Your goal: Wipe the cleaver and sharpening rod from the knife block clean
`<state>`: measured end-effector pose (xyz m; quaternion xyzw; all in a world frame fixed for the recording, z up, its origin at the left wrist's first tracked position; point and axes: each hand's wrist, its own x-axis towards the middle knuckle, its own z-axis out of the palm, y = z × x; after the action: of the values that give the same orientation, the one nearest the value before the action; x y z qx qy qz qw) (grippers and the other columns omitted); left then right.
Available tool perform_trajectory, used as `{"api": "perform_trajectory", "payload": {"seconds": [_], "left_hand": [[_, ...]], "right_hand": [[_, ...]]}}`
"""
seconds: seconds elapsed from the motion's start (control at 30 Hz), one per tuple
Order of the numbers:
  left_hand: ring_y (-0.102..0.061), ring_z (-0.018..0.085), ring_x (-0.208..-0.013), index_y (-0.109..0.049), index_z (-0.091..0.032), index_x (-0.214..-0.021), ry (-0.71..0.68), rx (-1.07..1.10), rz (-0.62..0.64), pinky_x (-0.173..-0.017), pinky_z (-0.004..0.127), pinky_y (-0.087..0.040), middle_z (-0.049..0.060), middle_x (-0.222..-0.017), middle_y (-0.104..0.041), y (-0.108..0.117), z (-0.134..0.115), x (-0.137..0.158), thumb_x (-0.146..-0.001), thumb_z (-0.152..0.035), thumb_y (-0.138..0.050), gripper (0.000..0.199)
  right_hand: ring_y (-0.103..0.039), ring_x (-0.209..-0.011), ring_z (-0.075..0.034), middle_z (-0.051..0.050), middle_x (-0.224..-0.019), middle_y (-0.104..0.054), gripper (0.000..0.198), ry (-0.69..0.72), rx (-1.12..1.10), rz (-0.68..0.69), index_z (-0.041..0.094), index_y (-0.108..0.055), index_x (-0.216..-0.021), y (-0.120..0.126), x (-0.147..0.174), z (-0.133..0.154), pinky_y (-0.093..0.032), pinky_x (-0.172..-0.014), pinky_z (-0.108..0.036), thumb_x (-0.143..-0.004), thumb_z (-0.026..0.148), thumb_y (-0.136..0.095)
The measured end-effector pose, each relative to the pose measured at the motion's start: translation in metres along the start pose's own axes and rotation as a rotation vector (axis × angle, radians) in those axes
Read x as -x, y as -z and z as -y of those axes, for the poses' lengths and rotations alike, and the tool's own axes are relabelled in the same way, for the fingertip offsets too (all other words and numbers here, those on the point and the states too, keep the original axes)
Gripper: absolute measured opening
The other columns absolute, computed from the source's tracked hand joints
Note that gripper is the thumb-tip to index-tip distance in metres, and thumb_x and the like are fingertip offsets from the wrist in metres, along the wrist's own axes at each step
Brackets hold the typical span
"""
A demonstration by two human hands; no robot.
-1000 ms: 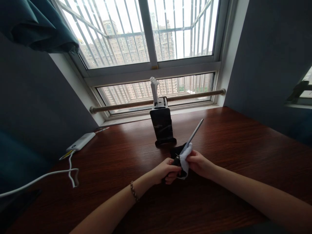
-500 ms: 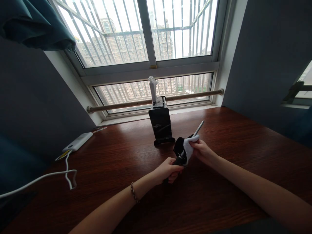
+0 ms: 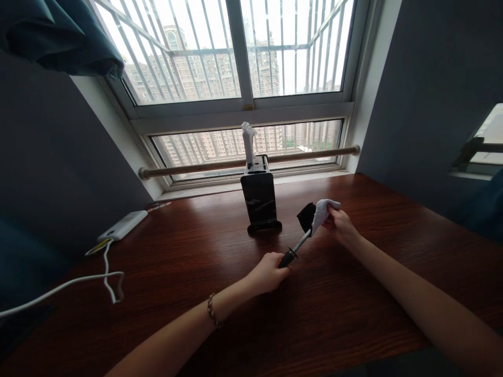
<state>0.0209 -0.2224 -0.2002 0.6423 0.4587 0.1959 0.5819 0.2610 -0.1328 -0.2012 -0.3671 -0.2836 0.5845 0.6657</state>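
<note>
Gripping the rod (image 3: pixel 301 244) by its handle, the left hand (image 3: pixel 268 272) holds it slanted; the right hand (image 3: pixel 340 224) pinches a cloth (image 3: pixel 320 212) around its tip.

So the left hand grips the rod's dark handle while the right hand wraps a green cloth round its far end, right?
Not quite: the head view shows the cloth is white, not green. The left hand does grip the rod's dark handle, and the right hand wraps the cloth round its far end.
</note>
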Motion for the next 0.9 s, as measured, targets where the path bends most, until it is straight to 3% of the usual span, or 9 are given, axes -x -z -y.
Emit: {"api": "perform_trajectory", "payload": {"seconds": [0.17,0.27,0.33,0.4,0.5,0.63,0.77,0.9], "left_hand": [[-0.033,0.006,-0.03,-0.041,-0.018,-0.058,0.067,0.048,0.185,-0.03,0.019,-0.024,-0.007,-0.039,-0.039,0.017,-0.021,0.008,-0.072,-0.028,-0.058,0.024],[-0.021,0.002,-0.033,-0.035,-0.019,-0.058,0.193,0.272,0.398,-0.031,0.017,-0.014,-0.01,-0.043,-0.029,0.026,-0.03,0.012,-0.071,-0.032,-0.062,0.033],[-0.018,0.002,-0.035,-0.033,-0.02,-0.06,0.234,0.32,0.462,-0.033,0.018,-0.011,-0.011,-0.045,-0.026,0.029,-0.031,0.013,-0.071,-0.034,-0.062,0.034],[-0.022,0.004,-0.034,-0.035,-0.02,-0.06,0.19,0.146,0.356,-0.034,0.02,-0.017,-0.009,-0.044,-0.029,0.028,-0.027,0.013,-0.072,-0.035,-0.059,0.03],[-0.033,0.007,-0.038,-0.043,-0.019,-0.061,0.082,-0.13,0.094,-0.039,0.022,-0.023,-0.006,-0.046,-0.038,0.024,-0.019,0.014,-0.072,-0.03,-0.056,0.021],[-0.036,0.006,-0.05,-0.049,-0.015,-0.058,-0.039,-0.225,-0.102,-0.045,0.021,-0.02,-0.003,-0.056,-0.045,0.022,-0.012,0.017,-0.068,-0.02,-0.057,0.014],[-0.037,0.007,-0.037,-0.049,-0.017,-0.062,0.008,-0.19,-0.002,-0.037,0.021,-0.02,-0.005,-0.046,-0.042,0.025,-0.009,0.018,-0.071,-0.031,-0.059,0.02],[-0.036,0.007,-0.029,-0.048,-0.017,-0.066,0.027,-0.048,0.11,-0.031,0.019,-0.022,-0.008,-0.038,-0.04,0.027,0.001,0.01,-0.071,-0.04,-0.062,0.027]], "right_hand": [[-0.022,-0.036,-0.003,0.006,-0.05,-0.035,0.022,0.005,-0.029,0.05,0.017,-0.05,-0.069,0.004,-0.003,0.001,-0.017,-0.031,-0.017,-0.073,0.032,-0.065],[-0.019,-0.037,-0.003,0.007,-0.05,-0.031,0.023,0.013,-0.034,0.056,0.017,-0.048,-0.068,0.006,-0.005,0.005,-0.015,-0.031,-0.017,-0.073,0.032,-0.065],[-0.019,-0.037,-0.004,0.007,-0.05,-0.031,0.024,0.022,-0.029,0.041,0.018,-0.047,-0.067,0.008,-0.007,0.006,-0.016,-0.03,-0.017,-0.073,0.032,-0.065],[-0.02,-0.037,-0.004,0.007,-0.049,-0.031,0.026,0.024,-0.025,0.017,0.018,-0.046,-0.065,0.01,-0.01,0.005,-0.017,-0.03,-0.016,-0.073,0.033,-0.066],[-0.023,-0.037,-0.003,0.007,-0.049,-0.034,0.026,0.021,-0.027,-0.019,0.017,-0.046,-0.066,0.012,-0.011,0.002,-0.018,-0.03,-0.015,-0.073,0.032,-0.066],[-0.025,-0.035,-0.003,0.007,-0.047,-0.034,0.023,0.044,-0.048,-0.093,0.018,-0.046,-0.066,0.017,-0.017,0.003,-0.021,-0.03,-0.015,-0.076,0.029,-0.063],[-0.043,-0.041,-0.007,0.005,-0.052,-0.048,0.018,0.094,-0.061,-0.218,0.02,-0.048,-0.069,0.025,-0.028,0.013,-0.039,-0.039,-0.018,-0.079,0.028,-0.06],[-0.05,-0.047,-0.008,0.004,-0.058,-0.055,0.014,0.1,-0.067,-0.241,0.02,-0.052,-0.074,0.029,-0.032,0.019,-0.044,-0.044,-0.019,-0.083,0.03,-0.055]]}}
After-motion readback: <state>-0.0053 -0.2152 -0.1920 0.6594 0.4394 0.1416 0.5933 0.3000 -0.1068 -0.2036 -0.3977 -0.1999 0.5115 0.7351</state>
